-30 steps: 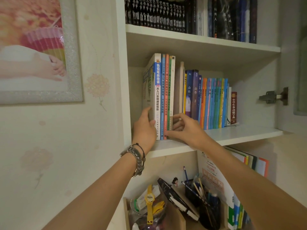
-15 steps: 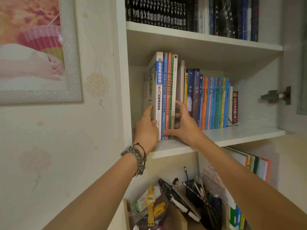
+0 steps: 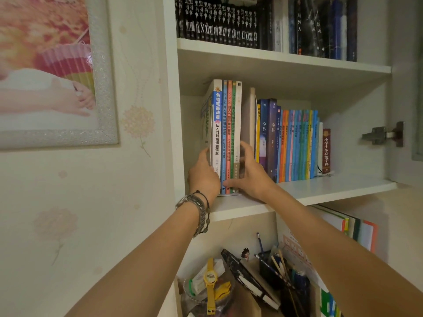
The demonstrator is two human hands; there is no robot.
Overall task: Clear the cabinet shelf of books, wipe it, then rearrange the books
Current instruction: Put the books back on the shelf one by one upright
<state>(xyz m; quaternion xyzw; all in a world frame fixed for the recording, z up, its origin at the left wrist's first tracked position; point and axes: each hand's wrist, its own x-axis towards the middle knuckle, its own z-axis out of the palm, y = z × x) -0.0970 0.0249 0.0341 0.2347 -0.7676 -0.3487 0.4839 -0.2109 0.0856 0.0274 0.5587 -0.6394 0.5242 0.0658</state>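
Note:
A group of tall books (image 3: 225, 124) stands upright at the left of the white middle shelf (image 3: 320, 188). My left hand (image 3: 203, 175) presses flat against the group's left cover. My right hand (image 3: 249, 172) has its fingers pushed into the gap on the group's right side, thumb under the spines. Both hands clamp the group between them. A pale book (image 3: 250, 120) leans just behind my right hand. A row of shorter coloured books (image 3: 295, 145) fills the shelf further right, ending in a small dark red dictionary (image 3: 326, 151).
An upper shelf (image 3: 274, 58) carries dark volumes. Below, a desk nook holds a pen holder (image 3: 274, 273), a yellow watch (image 3: 209, 284) and folders (image 3: 352, 227). A framed picture (image 3: 52, 72) hangs on the left wall. A door hinge (image 3: 382, 135) sticks out at the right.
My right hand has slid from the bottom of the spines up into the gap beside the tall books. My left hand has risen slightly along the left cover.

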